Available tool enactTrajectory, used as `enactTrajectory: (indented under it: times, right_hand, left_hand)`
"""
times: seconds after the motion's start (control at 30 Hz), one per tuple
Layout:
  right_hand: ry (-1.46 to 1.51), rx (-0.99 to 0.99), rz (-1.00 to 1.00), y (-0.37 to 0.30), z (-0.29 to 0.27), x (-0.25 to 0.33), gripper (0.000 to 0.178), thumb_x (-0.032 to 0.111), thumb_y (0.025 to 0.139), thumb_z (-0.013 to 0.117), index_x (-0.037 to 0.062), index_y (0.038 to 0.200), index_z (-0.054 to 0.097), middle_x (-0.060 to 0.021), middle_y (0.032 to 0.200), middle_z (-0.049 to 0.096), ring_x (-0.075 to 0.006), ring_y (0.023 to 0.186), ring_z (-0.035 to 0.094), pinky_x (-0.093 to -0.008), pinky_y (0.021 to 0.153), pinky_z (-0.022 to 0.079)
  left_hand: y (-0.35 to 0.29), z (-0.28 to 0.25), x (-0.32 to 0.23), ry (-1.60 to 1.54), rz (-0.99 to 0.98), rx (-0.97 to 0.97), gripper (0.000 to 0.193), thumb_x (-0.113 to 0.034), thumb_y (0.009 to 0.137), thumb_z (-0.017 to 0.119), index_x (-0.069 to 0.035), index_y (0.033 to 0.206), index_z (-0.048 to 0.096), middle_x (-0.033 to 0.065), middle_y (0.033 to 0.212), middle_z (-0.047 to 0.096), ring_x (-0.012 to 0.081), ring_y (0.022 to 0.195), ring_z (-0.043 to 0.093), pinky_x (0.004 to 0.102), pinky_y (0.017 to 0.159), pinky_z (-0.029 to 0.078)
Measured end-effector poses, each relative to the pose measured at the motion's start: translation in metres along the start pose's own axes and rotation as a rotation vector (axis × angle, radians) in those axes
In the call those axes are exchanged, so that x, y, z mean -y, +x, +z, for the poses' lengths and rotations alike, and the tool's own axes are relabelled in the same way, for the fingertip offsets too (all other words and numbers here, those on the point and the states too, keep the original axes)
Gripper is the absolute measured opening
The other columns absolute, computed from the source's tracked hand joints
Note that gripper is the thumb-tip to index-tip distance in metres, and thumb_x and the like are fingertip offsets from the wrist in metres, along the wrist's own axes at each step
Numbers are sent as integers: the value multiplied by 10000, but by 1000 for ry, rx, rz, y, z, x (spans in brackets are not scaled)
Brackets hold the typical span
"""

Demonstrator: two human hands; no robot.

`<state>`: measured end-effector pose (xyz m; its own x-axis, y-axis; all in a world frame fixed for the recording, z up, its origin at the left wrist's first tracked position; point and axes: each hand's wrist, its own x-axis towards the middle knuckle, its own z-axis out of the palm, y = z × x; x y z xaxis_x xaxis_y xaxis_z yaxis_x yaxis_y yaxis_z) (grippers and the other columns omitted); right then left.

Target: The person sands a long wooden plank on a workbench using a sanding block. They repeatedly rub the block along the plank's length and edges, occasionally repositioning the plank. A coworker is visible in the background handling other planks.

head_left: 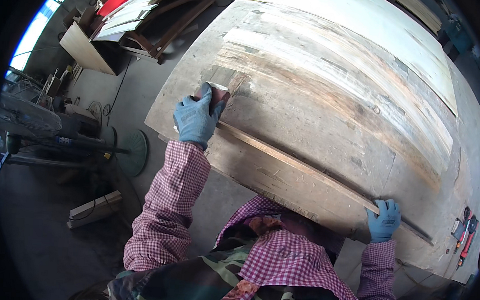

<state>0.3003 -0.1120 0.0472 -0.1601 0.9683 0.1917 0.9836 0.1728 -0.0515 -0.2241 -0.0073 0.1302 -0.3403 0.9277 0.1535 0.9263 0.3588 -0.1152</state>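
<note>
- Left grip (195,118), blue-gloved: closed round a dark reddish-brown block (219,97) near the desk's left corner.
- Right grip (385,220), blue-gloved: closed on a long, thin, light-brown wooden strip (299,163), presumably steadying it.
- Strip lies along the near edge of the worn grey-brown desk (169,99), likely for reach.
- Strip: narrow, pale upper face; grain unclear.

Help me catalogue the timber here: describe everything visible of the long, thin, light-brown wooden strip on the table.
The long, thin, light-brown wooden strip looks unpainted and lies slantwise along the near side of the worn grey-brown tabletop. The blue-gloved right hand holds it toward its right end; its left end is beside the blue-gloved left hand, contact unclear.
</note>
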Motion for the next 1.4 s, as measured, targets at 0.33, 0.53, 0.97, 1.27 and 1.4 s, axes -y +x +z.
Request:
enactTrajectory:
  times: [0.33,0.53,0.97,1.27,1.4]
  right_hand:
    - [-46,-13,-24,-7,1,-1,290,256,656,724,195,935,676,-37,915,525,-272,904,520,-433,783,440]
    - [-69,-10,-19,-7,-4,2,267,246,664,710,184,920,671,-40,899,520,-268,896,522,-428,778,438]
    - [-33,55,-8,2,-4,-1,287,227,635,748,190,910,671,-34,901,526,-270,888,524,-432,767,445]
    - [8,90,-6,14,-9,-5,303,344,646,812,177,860,679,-24,873,548,-248,877,548,-420,722,454]
    - [26,104,16,15,-11,1,327,378,646,814,186,876,684,-22,880,551,-256,895,542,-428,751,441]
  left_hand:
    - [-154,-24,-236,-645,759,129,699,-485,844,655,-142,1425,473,312,1331,432,424,1168,488,550,984,415]
    - [-90,-4,-112,-371,537,-63,733,-482,813,728,-248,1452,456,239,1200,519,359,1045,532,461,881,445]
    - [-87,45,-130,-303,504,173,402,-111,841,655,-265,1211,680,57,987,610,271,973,570,429,846,461]
    - [-39,-83,-72,-924,488,-489,603,26,813,661,-209,1365,597,78,1115,648,233,967,565,363,873,439]
    - [-22,-77,-72,-842,488,-358,513,-63,855,704,-186,1344,612,111,1118,646,275,1014,565,379,891,450]
